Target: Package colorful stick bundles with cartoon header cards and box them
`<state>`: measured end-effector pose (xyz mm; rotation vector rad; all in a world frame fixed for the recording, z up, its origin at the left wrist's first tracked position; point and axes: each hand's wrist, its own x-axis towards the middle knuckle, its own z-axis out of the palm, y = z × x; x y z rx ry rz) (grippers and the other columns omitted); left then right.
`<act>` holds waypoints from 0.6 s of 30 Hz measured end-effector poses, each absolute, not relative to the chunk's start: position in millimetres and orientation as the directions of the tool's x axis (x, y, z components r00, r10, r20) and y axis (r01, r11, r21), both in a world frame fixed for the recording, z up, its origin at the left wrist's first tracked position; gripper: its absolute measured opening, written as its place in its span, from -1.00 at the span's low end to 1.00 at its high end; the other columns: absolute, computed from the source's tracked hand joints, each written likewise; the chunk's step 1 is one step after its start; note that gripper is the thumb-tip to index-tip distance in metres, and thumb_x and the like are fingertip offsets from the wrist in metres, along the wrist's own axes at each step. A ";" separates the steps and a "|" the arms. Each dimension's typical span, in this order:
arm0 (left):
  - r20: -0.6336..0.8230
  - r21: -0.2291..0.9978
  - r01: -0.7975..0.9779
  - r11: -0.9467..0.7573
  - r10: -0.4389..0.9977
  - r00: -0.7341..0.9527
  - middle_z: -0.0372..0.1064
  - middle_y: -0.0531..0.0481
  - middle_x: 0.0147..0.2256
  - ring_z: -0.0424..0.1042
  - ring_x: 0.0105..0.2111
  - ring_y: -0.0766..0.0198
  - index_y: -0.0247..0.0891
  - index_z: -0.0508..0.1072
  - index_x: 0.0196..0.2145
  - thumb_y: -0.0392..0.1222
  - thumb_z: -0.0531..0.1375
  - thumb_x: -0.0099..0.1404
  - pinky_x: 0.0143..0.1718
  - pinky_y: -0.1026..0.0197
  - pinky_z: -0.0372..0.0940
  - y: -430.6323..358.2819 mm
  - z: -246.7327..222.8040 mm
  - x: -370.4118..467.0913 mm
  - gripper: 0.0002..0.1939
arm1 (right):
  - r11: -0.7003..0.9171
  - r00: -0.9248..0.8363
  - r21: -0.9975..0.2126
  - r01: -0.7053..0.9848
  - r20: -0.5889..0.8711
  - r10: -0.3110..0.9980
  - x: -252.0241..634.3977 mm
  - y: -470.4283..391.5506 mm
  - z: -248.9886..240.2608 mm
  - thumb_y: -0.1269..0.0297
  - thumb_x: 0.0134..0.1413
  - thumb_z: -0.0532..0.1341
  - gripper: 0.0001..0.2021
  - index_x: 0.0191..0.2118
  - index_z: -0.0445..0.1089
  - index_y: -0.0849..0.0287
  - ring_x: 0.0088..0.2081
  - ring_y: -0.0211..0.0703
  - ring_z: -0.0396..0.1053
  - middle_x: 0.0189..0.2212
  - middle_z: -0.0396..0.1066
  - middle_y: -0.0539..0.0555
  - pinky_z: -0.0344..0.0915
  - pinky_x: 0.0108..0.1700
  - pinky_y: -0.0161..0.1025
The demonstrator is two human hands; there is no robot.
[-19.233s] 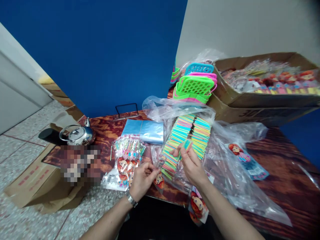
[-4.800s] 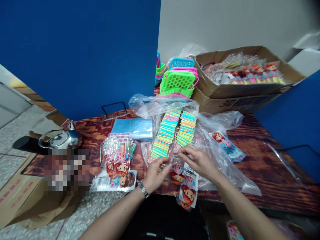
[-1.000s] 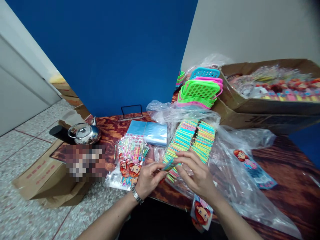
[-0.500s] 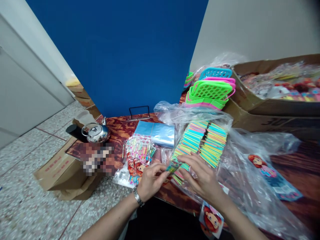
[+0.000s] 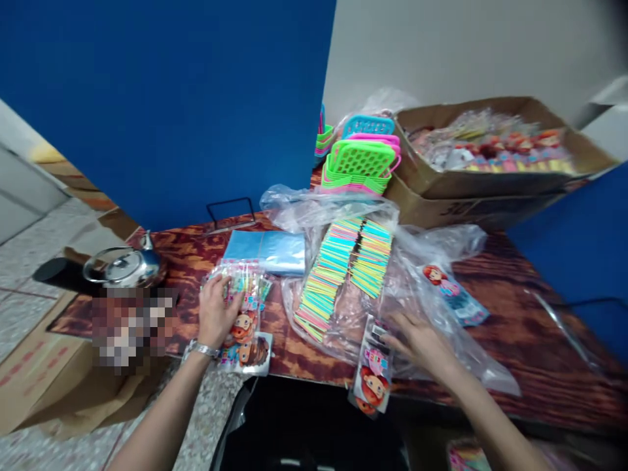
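My left hand (image 5: 219, 311) lies over a pile of clear printed packets (image 5: 243, 324) at the table's front left, fingers spread. On the right, my right hand (image 5: 417, 337) reaches to the top end of a printed card packet (image 5: 373, 366) at the front edge; its fingers are blurred, and whether they grip the packet is unclear. Between the hands, two rows of thin coloured sticks (image 5: 326, 268) lie on clear plastic (image 5: 304, 203). Behind the packet pile rests a stack of blue film bags (image 5: 265, 250).
A metal kettle (image 5: 128, 268) stands at the left. Coloured baskets (image 5: 360, 160) are stacked at the back, beside a cardboard box (image 5: 495, 183) of filled packets. Another printed card (image 5: 454, 294) lies on the right. A black wire stand (image 5: 230, 212) sits near the blue panel (image 5: 196, 98).
My hands have moved apart, left to the packet pile and right to the card packet. The small item held between them no longer shows there. The view has turned right.
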<state>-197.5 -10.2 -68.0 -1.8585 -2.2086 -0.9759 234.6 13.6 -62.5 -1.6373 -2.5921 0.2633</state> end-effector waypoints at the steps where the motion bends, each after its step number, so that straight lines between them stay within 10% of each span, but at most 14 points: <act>1: 0.450 0.411 0.910 0.052 0.857 -0.252 0.28 -0.29 -0.07 0.26 -0.01 -0.04 -0.37 0.35 -0.11 -0.01 0.12 0.18 0.03 -0.06 0.15 -9.4 -67.6 -197.9 -0.58 | 0.368 -0.387 -0.174 0.913 -0.093 0.917 240.0 10.0 -65.8 0.11 0.05 0.13 -0.65 -0.05 0.29 0.08 -0.18 -0.04 0.40 -0.19 0.40 0.11 0.31 -0.25 -0.19; 11: 0.351 0.430 0.899 0.088 0.901 -0.256 0.33 -0.29 -0.07 0.30 -0.03 -0.02 -0.37 0.36 -0.10 0.04 0.05 0.21 0.00 -0.02 0.19 -9.2 -51.5 -200.5 -0.55 | 0.260 -0.328 -0.390 0.883 -0.116 0.938 233.1 14.7 -74.8 0.21 0.07 0.05 -0.86 -0.45 0.18 0.11 -0.45 -0.19 0.32 -0.52 0.33 0.00 0.18 -0.40 -0.29; 18: 0.416 0.396 0.917 0.048 0.881 -0.226 0.32 -0.31 -0.07 0.30 -0.04 -0.04 -0.39 0.37 -0.12 0.03 0.06 0.21 0.00 -0.05 0.19 -10.4 -46.7 -201.9 -0.56 | 0.278 -0.283 -0.325 0.904 0.033 0.958 238.0 33.5 -79.1 0.25 0.11 0.00 -0.85 -0.44 0.19 0.13 -0.40 -0.16 0.34 -0.47 0.35 0.05 0.21 -0.36 -0.28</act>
